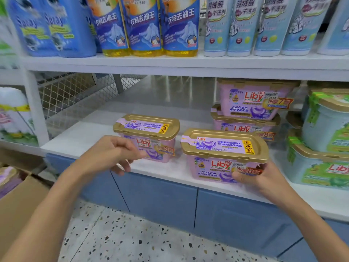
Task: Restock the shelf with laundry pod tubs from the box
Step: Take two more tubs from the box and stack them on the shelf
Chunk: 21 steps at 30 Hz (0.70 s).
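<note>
The right hand [258,178] grasps a pink tub [222,157] standing at the front edge of the white shelf [90,137]. The left hand [111,154] hovers with released fingers just before another tub [149,137].

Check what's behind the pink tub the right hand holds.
Behind the held tub stand two stacked pink tubs. The lower one's base is covered; anything farther back is hidden.
</note>
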Available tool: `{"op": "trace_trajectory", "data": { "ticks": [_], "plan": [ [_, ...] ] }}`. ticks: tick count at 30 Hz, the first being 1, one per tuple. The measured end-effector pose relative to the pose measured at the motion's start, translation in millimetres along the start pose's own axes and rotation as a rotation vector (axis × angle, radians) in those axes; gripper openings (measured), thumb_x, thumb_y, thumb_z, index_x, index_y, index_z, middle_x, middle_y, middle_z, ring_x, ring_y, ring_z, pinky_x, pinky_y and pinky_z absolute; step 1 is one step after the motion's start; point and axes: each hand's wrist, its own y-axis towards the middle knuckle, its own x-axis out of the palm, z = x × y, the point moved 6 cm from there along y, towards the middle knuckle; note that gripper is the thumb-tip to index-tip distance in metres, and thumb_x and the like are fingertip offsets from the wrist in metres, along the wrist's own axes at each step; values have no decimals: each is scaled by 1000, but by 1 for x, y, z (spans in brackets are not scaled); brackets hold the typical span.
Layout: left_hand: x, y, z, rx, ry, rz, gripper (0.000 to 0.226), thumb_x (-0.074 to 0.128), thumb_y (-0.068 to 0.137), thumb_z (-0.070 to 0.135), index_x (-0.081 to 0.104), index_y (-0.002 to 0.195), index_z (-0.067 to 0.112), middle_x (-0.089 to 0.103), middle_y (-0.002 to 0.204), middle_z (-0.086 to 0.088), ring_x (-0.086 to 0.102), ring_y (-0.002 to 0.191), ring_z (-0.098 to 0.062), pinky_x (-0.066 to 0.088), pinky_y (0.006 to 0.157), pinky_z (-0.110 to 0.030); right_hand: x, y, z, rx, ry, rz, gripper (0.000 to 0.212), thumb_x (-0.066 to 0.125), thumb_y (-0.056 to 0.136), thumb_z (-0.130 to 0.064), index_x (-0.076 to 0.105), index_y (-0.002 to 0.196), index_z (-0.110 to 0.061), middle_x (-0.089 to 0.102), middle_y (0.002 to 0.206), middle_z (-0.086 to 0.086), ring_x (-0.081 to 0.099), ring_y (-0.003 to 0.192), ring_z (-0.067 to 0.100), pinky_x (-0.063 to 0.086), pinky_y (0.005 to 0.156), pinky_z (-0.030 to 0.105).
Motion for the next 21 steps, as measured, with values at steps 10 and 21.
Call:
{"op": "trace_trajectory", "data": {
  "ticks": [10,21],
  "plan": [
    [-28,64,-44,-72,-537,293,19,56,101,36,68,104,22,70,111,-4,65,103,-22,50,98,-35,3,0,-1,0,-13,-9,66,85,67,-18,61,128,-27,74,118,-10,69,109,8,51,94,32],
    [10,70,-37,-21,-519,376,33,56,94,31,68,118,12,75,95,1,66,92,-18,51,90,-35,-19,-24,-12,58,132,156,67,90,58,-12,67,121,-21,77,111,-3,72,106,19,54,97,46]
  ]
}}
